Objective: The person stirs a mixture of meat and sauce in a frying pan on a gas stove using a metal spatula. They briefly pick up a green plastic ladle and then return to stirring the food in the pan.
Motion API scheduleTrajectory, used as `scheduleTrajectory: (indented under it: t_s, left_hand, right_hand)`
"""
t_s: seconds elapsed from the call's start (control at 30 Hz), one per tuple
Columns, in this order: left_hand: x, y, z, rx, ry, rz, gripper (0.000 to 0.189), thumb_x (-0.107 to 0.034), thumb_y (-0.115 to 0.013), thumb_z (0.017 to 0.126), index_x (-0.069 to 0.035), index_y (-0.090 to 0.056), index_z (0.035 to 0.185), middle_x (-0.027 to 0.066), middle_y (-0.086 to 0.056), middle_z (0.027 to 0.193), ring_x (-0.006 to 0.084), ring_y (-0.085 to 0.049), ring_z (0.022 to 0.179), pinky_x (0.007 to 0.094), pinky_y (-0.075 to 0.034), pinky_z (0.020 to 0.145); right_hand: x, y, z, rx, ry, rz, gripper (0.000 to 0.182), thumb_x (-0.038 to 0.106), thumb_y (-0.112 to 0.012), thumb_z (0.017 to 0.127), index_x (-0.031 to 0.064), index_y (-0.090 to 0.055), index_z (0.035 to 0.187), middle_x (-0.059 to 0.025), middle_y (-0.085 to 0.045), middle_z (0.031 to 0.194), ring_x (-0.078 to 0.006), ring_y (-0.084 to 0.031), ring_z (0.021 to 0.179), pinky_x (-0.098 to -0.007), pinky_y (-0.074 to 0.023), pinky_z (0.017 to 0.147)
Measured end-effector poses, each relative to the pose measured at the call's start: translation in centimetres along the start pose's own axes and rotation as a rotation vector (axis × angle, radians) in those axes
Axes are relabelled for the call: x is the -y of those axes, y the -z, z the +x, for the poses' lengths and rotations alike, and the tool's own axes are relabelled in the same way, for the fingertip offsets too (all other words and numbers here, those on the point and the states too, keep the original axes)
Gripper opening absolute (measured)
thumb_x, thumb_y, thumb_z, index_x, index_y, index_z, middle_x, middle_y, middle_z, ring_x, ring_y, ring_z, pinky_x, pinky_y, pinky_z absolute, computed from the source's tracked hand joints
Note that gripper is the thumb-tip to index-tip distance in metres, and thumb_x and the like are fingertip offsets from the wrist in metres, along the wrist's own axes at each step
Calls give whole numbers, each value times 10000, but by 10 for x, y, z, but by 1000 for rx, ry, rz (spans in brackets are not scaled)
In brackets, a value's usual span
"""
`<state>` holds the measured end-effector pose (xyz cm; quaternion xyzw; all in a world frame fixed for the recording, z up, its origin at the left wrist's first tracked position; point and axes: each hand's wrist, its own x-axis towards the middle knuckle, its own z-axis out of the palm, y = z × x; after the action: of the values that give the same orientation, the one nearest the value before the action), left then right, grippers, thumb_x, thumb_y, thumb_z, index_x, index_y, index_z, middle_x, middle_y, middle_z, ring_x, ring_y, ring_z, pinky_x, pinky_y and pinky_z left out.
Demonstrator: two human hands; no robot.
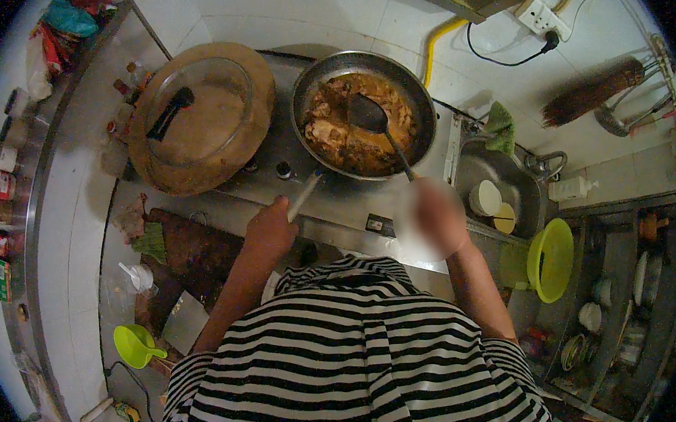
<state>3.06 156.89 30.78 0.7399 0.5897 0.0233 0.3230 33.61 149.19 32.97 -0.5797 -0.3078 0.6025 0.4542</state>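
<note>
My left hand (270,226) grips the pale handle (305,197) of a metal wok (424,113). Inside the wok, chunks of food (328,130) lie in an orange-brown sauce. My right hand (439,214), partly blurred, is closed around the shaft of a dark spatula (369,115). The spatula's blade rests among the food near the middle of the wok. To the left of the wok, a large round brown lid (215,122) with a black handle lies over the stove top (350,207).
At the right is a metal sink (510,175) holding a white bowl (485,198). A yellow-green basin (551,261) stands near its front. A cleaver blade (185,321) and a green dipper (136,346) lie at the left. Utensils (616,120) hang on the right wall.
</note>
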Motion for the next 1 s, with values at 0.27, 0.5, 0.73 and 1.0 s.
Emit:
scheduleTrajectory:
  t_s: [0.27, 0.5, 0.73, 1.0]
  left_hand:
    - [13, -10, 3, -79, -75, 13, 386, -175, -606, 747, -24, -462, 1072, 211, -580, 973, 382, -557, 933, 462, -445, 797]
    - [3, -2, 0, -31, -38, 8, 373, -186, -617, 760, -22, -459, 1055, 216, -589, 945, 393, -571, 885, 475, -455, 768]
    - [3, -3, 0, -50, -63, 42, 387, -183, -630, 757, -27, -452, 1064, 217, -597, 931, 389, -583, 871, 473, -462, 760]
    - [-6, 6, -2, 8, -10, 26, 422, -159, -642, 735, -32, -448, 1088, 221, -595, 934, 389, -582, 879, 476, -460, 770]
  right_hand:
    - [20, -15, 38, -34, -88, -46, 472, 210, -463, 908, 122, -328, 1351, -12, -428, 597, -85, -328, 434, -214, -220, 364]
    - [13, 13, 59, 93, -103, -376, 333, 264, -477, 906, 123, -429, 1203, -9, -478, 608, -73, -314, 414, -216, -215, 358]
    - [18, 39, 68, 178, -128, -279, 227, 288, -462, 921, 118, -477, 1071, 0, -455, 594, -52, -274, 405, -207, -194, 364]
    - [48, 27, 32, 180, -284, -108, 294, 273, -452, 932, 112, -499, 1174, -2, -430, 576, -58, -255, 393, -216, -189, 356]
